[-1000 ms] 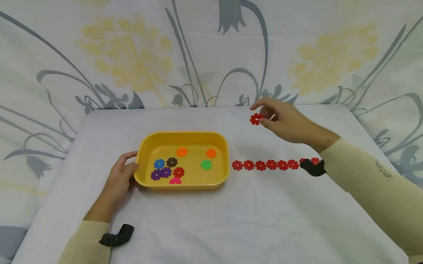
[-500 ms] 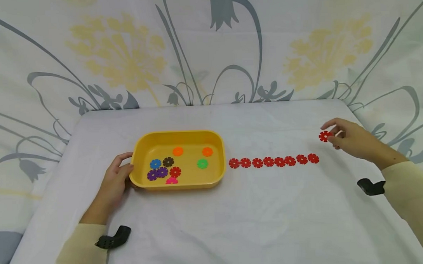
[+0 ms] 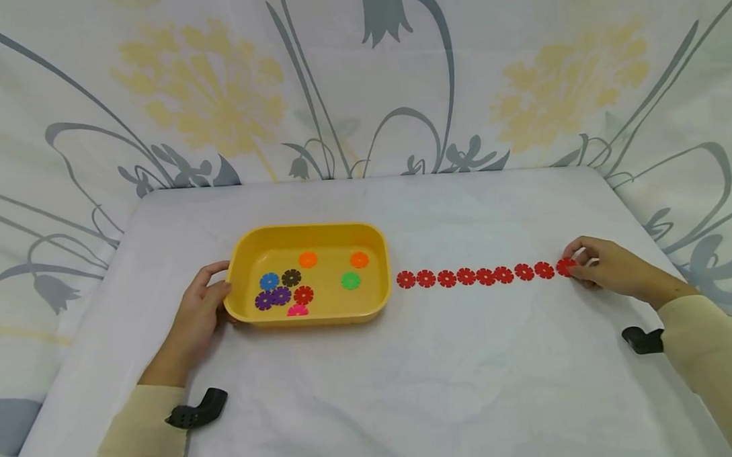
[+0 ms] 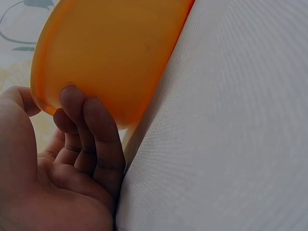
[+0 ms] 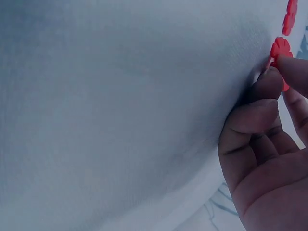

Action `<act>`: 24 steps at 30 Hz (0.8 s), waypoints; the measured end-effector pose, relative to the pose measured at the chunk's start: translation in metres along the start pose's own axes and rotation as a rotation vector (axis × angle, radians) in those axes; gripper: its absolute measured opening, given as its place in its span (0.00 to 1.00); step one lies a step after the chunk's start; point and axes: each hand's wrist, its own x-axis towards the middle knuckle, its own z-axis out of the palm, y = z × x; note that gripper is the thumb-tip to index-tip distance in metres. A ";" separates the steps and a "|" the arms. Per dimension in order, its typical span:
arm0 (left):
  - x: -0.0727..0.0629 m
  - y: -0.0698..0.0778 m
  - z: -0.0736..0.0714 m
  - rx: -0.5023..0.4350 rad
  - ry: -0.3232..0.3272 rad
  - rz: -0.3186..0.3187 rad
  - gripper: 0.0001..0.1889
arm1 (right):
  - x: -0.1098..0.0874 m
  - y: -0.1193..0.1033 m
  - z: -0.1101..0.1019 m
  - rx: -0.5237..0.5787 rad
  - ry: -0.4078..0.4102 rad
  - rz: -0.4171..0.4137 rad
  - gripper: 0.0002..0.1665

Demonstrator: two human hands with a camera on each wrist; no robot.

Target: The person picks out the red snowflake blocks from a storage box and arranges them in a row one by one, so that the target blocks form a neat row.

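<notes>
My right hand [image 3: 609, 267] pinches a red notched plastic disc [image 3: 566, 267] at the right end of a row of similar red discs [image 3: 466, 276]. In the right wrist view, thumb and fingertips hold this disc [image 5: 281, 47] close to the white cloth. My left hand [image 3: 196, 315] grips the left end of a yellow tray [image 3: 311, 321]. From the left wrist, the thumb is seen at the rim and the curled fingers [image 4: 102, 120] lie against the tray's outer wall. Inside the tray are several loose discs, among them a red disc [image 3: 304, 295] and a green disc [image 3: 351, 281].
A white cloth [image 3: 408, 388] covers the table, and a flower-patterned curtain [image 3: 348, 74] hangs behind and at the sides. The row of red discs runs rightward from beside the tray's right side. Each wrist wears a black device [image 3: 198, 409].
My right hand has carried the red disc rightward over the row, then down and toward me to its right end. My left hand stays on the tray.
</notes>
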 end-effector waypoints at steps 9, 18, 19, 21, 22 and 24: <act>0.000 0.002 0.000 0.001 0.006 -0.017 0.16 | 0.002 0.001 0.002 -0.060 0.025 0.010 0.21; 0.002 0.004 0.000 0.015 0.005 -0.048 0.18 | 0.004 -0.088 -0.007 -0.194 0.127 -0.198 0.19; 0.001 0.004 -0.001 0.006 0.008 -0.049 0.18 | 0.006 -0.108 -0.005 -0.193 0.140 -0.254 0.18; 0.002 0.002 -0.002 -0.005 0.013 -0.054 0.17 | 0.011 -0.145 0.000 -0.186 0.143 -0.344 0.16; 0.002 0.002 -0.002 -0.008 0.012 -0.056 0.17 | 0.014 -0.163 0.003 -0.182 0.138 -0.391 0.15; 0.002 0.001 -0.001 -0.012 0.011 -0.062 0.17 | 0.022 -0.195 0.011 -0.172 0.124 -0.484 0.13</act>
